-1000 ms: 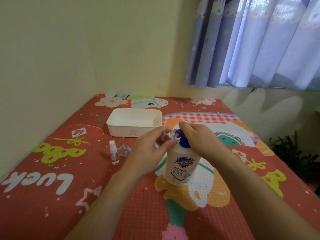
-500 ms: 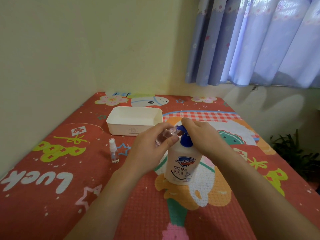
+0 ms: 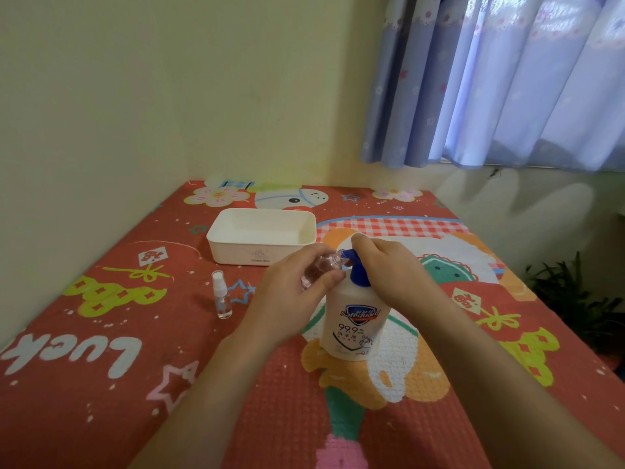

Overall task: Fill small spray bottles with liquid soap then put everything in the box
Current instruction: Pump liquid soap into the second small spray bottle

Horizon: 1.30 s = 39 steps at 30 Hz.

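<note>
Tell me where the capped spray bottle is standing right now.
The capped spray bottle stands upright on the mat, left of the left hand and just in front of the white box.

Two small spray bottles (image 3: 221, 296) (image 3: 321, 269), one soap pump bottle (image 3: 355, 319), one white box (image 3: 260, 236), two hands (image 3: 297, 296) (image 3: 395, 269).

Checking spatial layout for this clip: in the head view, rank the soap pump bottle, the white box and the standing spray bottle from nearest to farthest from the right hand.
1. Soap pump bottle, under the right hand.
2. White box, behind, leftward.
3. Standing spray bottle, far left.
</note>
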Each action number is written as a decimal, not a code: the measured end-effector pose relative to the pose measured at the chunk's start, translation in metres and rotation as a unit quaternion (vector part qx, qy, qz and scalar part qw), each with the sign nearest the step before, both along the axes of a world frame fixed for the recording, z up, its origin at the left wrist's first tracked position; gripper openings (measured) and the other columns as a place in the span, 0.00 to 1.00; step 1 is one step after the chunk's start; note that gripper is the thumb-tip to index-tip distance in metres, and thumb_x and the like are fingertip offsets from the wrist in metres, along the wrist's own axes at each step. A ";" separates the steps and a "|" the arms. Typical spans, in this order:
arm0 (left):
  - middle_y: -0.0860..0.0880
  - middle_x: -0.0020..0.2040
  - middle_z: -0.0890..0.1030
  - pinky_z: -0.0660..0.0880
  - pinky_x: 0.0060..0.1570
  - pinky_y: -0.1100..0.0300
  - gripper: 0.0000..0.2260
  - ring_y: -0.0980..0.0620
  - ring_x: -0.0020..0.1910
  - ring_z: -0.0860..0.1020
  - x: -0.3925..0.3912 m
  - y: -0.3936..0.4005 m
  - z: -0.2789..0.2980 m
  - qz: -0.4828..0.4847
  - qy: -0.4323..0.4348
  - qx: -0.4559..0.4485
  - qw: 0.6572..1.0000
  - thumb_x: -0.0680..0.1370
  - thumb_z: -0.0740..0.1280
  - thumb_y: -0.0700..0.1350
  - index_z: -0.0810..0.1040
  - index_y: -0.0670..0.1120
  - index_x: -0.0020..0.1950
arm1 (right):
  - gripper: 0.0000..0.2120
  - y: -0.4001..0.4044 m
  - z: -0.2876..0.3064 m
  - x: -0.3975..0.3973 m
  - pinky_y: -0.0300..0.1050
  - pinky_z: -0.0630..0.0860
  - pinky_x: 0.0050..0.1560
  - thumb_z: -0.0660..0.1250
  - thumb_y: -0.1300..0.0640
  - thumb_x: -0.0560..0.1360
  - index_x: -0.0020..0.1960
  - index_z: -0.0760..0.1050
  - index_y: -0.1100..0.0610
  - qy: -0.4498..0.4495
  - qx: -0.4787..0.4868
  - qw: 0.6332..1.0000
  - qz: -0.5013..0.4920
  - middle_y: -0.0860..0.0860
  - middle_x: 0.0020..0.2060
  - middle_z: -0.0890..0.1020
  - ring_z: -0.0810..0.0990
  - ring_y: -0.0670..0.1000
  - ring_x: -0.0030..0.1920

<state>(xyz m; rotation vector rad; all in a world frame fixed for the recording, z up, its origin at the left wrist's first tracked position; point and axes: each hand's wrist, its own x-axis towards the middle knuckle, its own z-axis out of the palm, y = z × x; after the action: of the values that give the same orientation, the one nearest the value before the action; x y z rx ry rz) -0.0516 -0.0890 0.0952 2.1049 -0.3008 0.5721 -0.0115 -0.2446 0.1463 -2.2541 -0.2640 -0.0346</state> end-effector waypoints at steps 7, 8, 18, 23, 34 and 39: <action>0.59 0.46 0.80 0.73 0.40 0.68 0.10 0.60 0.44 0.78 0.000 -0.002 0.008 -0.003 -0.001 0.003 1.000 0.78 0.67 0.55 0.76 0.59 0.59 | 0.19 -0.003 0.009 0.002 0.48 0.68 0.40 0.52 0.44 0.77 0.41 0.71 0.57 0.033 -0.001 0.999 -0.004 0.62 0.43 0.80 0.72 0.53 0.37; 0.59 0.46 0.80 0.72 0.40 0.69 0.10 0.60 0.44 0.78 0.000 -0.002 0.008 -0.002 -0.004 0.006 1.000 0.78 0.67 0.55 0.76 0.59 0.59 | 0.18 -0.003 0.009 0.002 0.48 0.68 0.40 0.52 0.44 0.78 0.40 0.71 0.55 0.032 -0.005 0.999 -0.002 0.62 0.42 0.80 0.72 0.52 0.37; 0.60 0.47 0.80 0.72 0.43 0.69 0.10 0.61 0.48 0.78 0.001 -0.001 0.003 -0.004 -0.011 -0.006 1.000 0.78 0.68 0.54 0.76 0.59 0.59 | 0.20 -0.001 0.007 0.003 0.47 0.68 0.39 0.52 0.46 0.79 0.44 0.73 0.61 0.016 -0.006 1.000 0.012 0.59 0.39 0.78 0.72 0.52 0.37; 0.60 0.49 0.81 0.71 0.46 0.73 0.10 0.63 0.51 0.77 0.003 0.000 -0.001 -0.003 -0.007 -0.008 1.000 0.78 0.69 0.51 0.77 0.56 0.59 | 0.19 0.000 0.002 0.001 0.46 0.67 0.38 0.54 0.49 0.79 0.45 0.75 0.63 -0.002 0.008 1.000 0.016 0.56 0.35 0.76 0.71 0.52 0.35; 0.59 0.49 0.81 0.73 0.46 0.69 0.10 0.61 0.50 0.78 0.002 0.001 0.002 -0.008 -0.004 -0.001 1.000 0.78 0.68 0.54 0.76 0.60 0.59 | 0.24 -0.001 0.004 -0.001 0.47 0.69 0.40 0.51 0.45 0.79 0.45 0.75 0.64 0.010 0.008 1.000 -0.002 0.62 0.42 0.80 0.74 0.54 0.37; 0.59 0.47 0.81 0.72 0.44 0.69 0.10 0.60 0.47 0.78 0.003 0.001 0.007 -0.004 -0.009 0.011 1.000 0.78 0.68 0.55 0.76 0.59 0.59 | 0.24 -0.002 0.013 0.001 0.48 0.68 0.42 0.51 0.43 0.79 0.47 0.76 0.62 0.037 0.001 0.999 0.002 0.61 0.48 0.81 0.74 0.53 0.39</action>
<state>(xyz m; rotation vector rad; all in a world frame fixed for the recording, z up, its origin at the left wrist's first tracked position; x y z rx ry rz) -0.0487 -0.0882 0.1020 2.1188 -0.3272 0.5868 -0.0100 -0.2464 0.1592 -2.2474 -0.2298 0.0510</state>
